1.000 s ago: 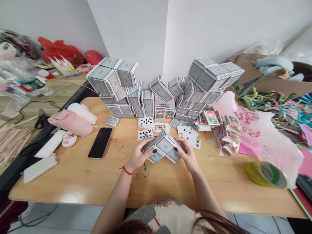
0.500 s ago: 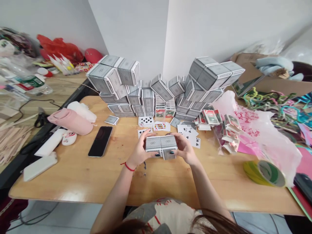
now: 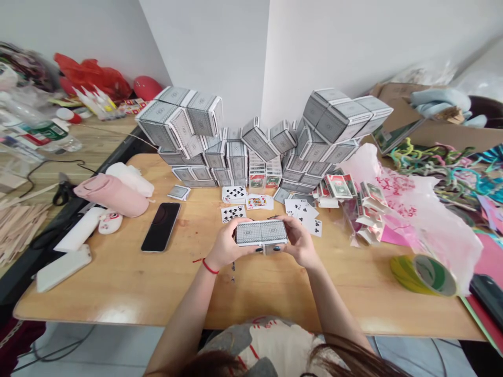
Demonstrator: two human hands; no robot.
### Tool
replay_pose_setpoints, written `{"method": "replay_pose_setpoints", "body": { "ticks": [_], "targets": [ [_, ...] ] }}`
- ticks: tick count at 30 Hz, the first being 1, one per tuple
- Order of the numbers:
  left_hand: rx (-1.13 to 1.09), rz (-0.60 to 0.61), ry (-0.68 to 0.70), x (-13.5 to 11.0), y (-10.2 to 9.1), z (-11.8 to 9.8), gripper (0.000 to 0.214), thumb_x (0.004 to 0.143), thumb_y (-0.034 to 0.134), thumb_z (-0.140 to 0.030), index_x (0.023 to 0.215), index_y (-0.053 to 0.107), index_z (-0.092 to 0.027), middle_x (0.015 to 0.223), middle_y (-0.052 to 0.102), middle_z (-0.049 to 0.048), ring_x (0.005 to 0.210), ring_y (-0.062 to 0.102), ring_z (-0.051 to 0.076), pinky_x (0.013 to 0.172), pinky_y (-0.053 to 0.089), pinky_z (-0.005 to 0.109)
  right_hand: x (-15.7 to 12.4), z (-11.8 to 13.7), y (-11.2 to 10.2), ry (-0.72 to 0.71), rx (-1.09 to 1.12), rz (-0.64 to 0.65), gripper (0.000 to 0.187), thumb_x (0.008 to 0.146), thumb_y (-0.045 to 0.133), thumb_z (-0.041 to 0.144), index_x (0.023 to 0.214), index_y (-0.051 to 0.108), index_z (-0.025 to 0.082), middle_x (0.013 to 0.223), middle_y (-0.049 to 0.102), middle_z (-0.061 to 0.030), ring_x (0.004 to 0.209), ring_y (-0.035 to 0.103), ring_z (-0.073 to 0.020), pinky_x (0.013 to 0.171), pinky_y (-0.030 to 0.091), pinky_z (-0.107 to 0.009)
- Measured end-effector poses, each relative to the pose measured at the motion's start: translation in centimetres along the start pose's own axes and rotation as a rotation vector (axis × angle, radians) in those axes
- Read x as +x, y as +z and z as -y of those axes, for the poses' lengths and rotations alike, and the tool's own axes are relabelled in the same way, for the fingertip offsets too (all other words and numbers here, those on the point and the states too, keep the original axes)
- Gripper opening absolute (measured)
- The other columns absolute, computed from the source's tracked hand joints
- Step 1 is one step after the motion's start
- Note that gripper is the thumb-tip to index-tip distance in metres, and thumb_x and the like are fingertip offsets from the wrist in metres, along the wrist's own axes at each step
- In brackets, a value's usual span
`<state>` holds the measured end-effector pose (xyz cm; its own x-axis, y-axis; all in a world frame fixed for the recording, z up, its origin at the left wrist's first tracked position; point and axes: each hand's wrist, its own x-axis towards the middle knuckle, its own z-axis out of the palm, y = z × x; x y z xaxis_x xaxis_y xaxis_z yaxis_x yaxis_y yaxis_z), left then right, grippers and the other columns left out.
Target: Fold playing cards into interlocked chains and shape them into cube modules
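Observation:
Between both hands, above the table, I hold a block of playing cards (image 3: 261, 232) with grey patterned backs. My left hand (image 3: 227, 244) is closed round its left end, with a red string at the wrist. On the right end my right hand (image 3: 299, 242) is closed too, thumb along the near side. Part of another card piece shows under the block between the thumbs. Just beyond lie loose face-up cards: spades (image 3: 233, 213), a face card (image 3: 258, 201) and clubs (image 3: 301, 208). Behind them rise a left stack of card blocks (image 3: 192, 139) and a right stack (image 3: 334, 125).
A phone (image 3: 161, 227) and a pink roll (image 3: 112, 193) lie on the left. To the right are card boxes (image 3: 338, 187), a pink-printed plastic bag (image 3: 424, 209) and a yellow tape roll (image 3: 423, 274). A cardboard box (image 3: 432, 137) stands at the back right.
The block has tilted slightly, so less of the piece beneath it shows. My left fingers have shifted off the spade card behind. The whole view has moved a little.

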<state>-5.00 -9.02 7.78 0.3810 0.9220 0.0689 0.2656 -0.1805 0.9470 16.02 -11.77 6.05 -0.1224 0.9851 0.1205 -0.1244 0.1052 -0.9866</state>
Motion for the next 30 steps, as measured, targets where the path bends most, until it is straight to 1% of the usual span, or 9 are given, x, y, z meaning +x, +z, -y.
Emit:
{"method": "replay_pose_setpoints", "body": {
  "ticks": [6, 10, 13, 16, 19, 22, 25, 28, 30],
  "targets": [
    [0.038, -0.042, 0.026, 0.0, 0.2, 0.5, 0.058, 0.057, 0.075, -0.031, 0.107, 0.05, -0.016, 0.1, 0.061, 0.0079, 0.09, 0.059, 0.02, 0.079, 0.047, 0.03, 0.0, -0.2, 0.1, -0.021, -0.008, -0.002, 0.059, 0.059, 0.076, 0.031, 0.111, 0.051, 0.025, 0.115, 0.054, -0.0096, 0.106, 0.051, -0.0266, 0.093, 0.038, -0.042],
    [0.026, -0.013, 0.042, 0.1, 0.2, 0.7, 0.054, 0.06, 0.073, -0.031, 0.107, 0.05, -0.017, 0.101, 0.06, 0.008, 0.093, 0.059, 0.021, 0.081, 0.047, 0.032, 0.0, -0.5, 0.0, -0.045, -0.023, 0.006, 0.056, 0.062, 0.074, 0.029, 0.112, 0.05, 0.025, 0.116, 0.053, -0.0091, 0.108, 0.05, -0.0261, 0.094, 0.037, -0.041],
    [-0.011, 0.011, 0.118, 0.2, 0.3, 1.0, 0.059, 0.061, 0.073, -0.031, 0.112, 0.046, -0.018, 0.109, 0.057, 0.0099, 0.099, 0.056, 0.022, 0.086, 0.044, 0.034, -0.2, -0.5, -0.2, -0.056, -0.058, 0.014, 0.056, 0.065, 0.072, 0.03, 0.114, 0.048, 0.026, 0.118, 0.051, -0.0088, 0.111, 0.048, -0.026, 0.096, 0.036, -0.041],
    [-0.021, -0.011, 0.241, 0.3, 0.7, 1.6, 0.069, 0.059, 0.075, -0.032, 0.118, 0.042, -0.02, 0.116, 0.051, 0.0111, 0.109, 0.049, 0.024, 0.093, 0.039, 0.038, -0.2, -0.3, -0.3, -0.079, -0.113, 0.037, 0.056, 0.068, 0.069, 0.035, 0.118, 0.044, 0.027, 0.121, 0.048, -0.009, 0.113, 0.045, -0.0259, 0.097, 0.034, -0.041],
    [-0.001, -0.053, 0.306, 0.4, 1.1, 2.4, 0.058, 0.061, 0.074, -0.035, 0.111, 0.049, -0.02, 0.108, 0.051, 0.0092, 0.107, 0.047, 0.024, 0.092, 0.038, 0.039, -0.1, -0.3, -0.2, -0.123, -0.181, 0.038, 0.047, 0.072, 0.064, 0.039, 0.115, 0.048, 0.027, 0.121, 0.047, -0.0089, 0.116, 0.042, -0.0262, 0.099, 0.032, -0.041],
    [0.033, -0.085, 0.299, 0.4, 1.2, 2.9, 0.04, 0.067, 0.068, -0.038, 0.1, 0.055, -0.02, 0.096, 0.052, 0.0071, 0.096, 0.049, 0.022, 0.087, 0.04, 0.037, 0.0, -0.7, 0.1, -0.142, -0.196, -0.003, 0.032, 0.073, 0.062, 0.041, 0.101, 0.057, 0.026, 0.115, 0.049, -0.0083, 0.114, 0.043, -0.0269, 0.096, 0.034, -0.041],
    [0.04, -0.108, 0.271, 0.2, 1.3, 2.9, 0.032, 0.072, 0.063, -0.041, 0.093, 0.056, -0.018, 0.091, 0.051, 0.0061, 0.09, 0.049, 0.02, 0.084, 0.04, 0.036, 0.1, -1.1, 0.4, -0.123, -0.167, -0.069, 0.026, 0.071, 0.064, 0.041, 0.091, 0.059, 0.024, 0.111, 0.05, -0.0073, 0.108, 0.047, -0.0259, 0.091, 0.037, -0.039],
    [-0.017, -0.1, 0.2, 0.1, 1.5, 2.4, 0.03, 0.076, 0.058, -0.042, 0.092, 0.052, -0.018, 0.09, 0.049, 0.0049, 0.086, 0.049, 0.018, 0.083, 0.04, 0.034, 0.2, -1.4, 0.6, -0.093, -0.165, -0.113, 0.024, 0.072, 0.063, 0.04, 0.089, 0.059, 0.024, 0.105, 0.052, -0.0055, 0.101, 0.049, -0.0235, 0.088, 0.038, -0.036],
    [-0.072, -0.068, 0.105, 0.2, 1.7, 2.0, 0.027, 0.08, 0.051, -0.041, 0.095, 0.05, -0.019, 0.092, 0.049, 0.0045, 0.085, 0.05, 0.017, 0.081, 0.041, 0.032, 0.3, -1.4, 0.8, -0.046, -0.174, -0.124, 0.026, 0.076, 0.058, 0.042, 0.095, 0.058, 0.025, 0.103, 0.054, -0.0044, 0.098, 0.05, -0.0221, 0.087, 0.037, -0.035]
  ]
}}
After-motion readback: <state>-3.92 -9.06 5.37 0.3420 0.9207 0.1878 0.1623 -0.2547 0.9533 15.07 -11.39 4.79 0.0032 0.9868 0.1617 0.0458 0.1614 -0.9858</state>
